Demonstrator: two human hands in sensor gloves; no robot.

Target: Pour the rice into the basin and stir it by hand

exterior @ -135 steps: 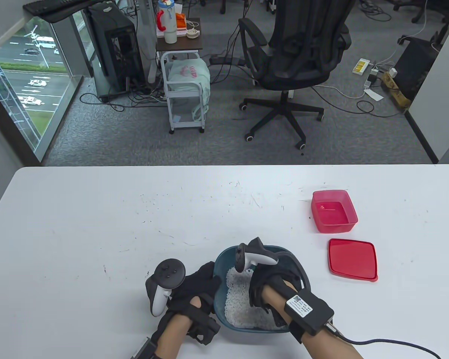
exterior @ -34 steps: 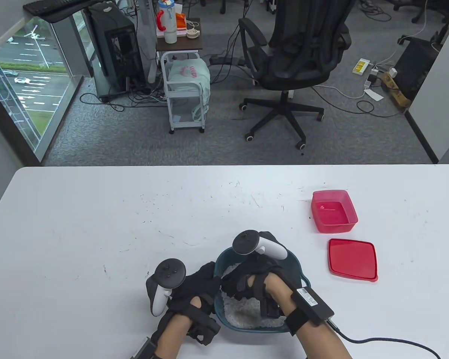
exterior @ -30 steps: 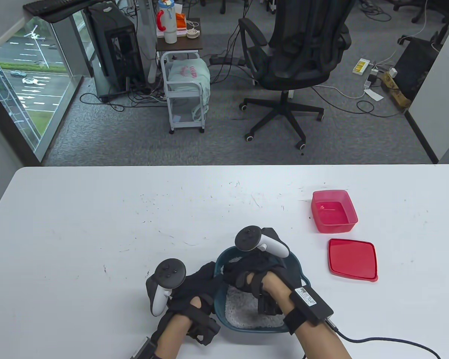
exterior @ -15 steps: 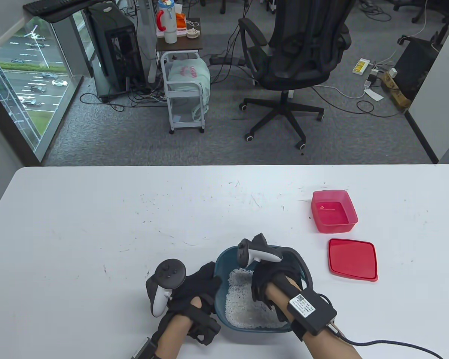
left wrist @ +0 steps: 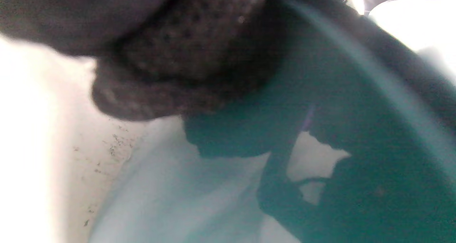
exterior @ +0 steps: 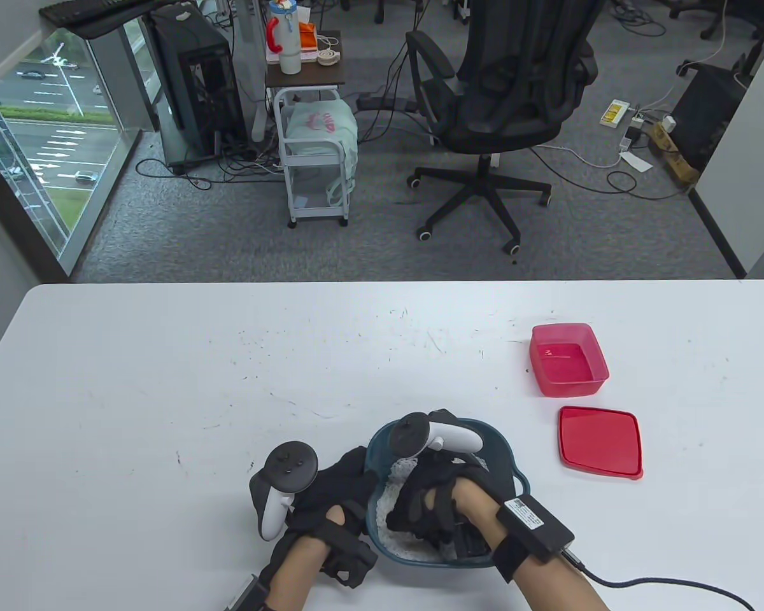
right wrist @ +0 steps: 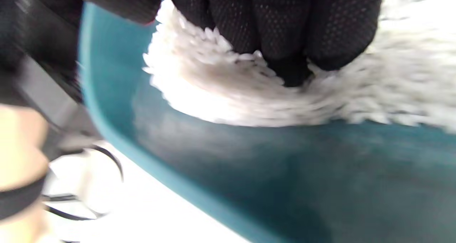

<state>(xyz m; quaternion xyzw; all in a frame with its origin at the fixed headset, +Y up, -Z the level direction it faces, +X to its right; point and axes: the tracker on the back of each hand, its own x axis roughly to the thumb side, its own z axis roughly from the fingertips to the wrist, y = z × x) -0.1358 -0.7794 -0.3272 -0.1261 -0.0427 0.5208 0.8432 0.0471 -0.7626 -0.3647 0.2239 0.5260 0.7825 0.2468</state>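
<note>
**Well, the pour is done and the stirring is under way**

So here is the picture: the rice (exterior: 400, 474) sits inside the teal basin (exterior: 500, 455) at the near edge of the white table (exterior: 165, 382), right in front of the person. Off to the right, well apart from the basin, stands the red tub (exterior: 568, 359), and it looks empty; its red lid (exterior: 600, 441) lies flat just beside it, nearer the person. Judging by that, the pouring half of the job is finished.

Now the stirring. The right hand (exterior: 430, 503) is down in the basin, back of the hand up, the tracker riding on top. The right wrist view shows it best: the gloved fingers (right wrist: 270, 25) dig into the white heap, close together and bent downward, with grains banked up around the fingertips and bare teal floor showing beside the pile. They rake through the rice rather than clutch a fistful, as far as one can tell.

The left hand (exterior: 331, 490) is against the basin's left side, steadying it. In the left wrist view a gloved finger (left wrist: 185, 68) presses close on the teal wall, but that view is blurred, and whether the fingers curl over the rim or merely lean on it cannot be told.

What is left? By the look of it only more stirring, then lifting the hand out without flicking grains over the rim.
</note>
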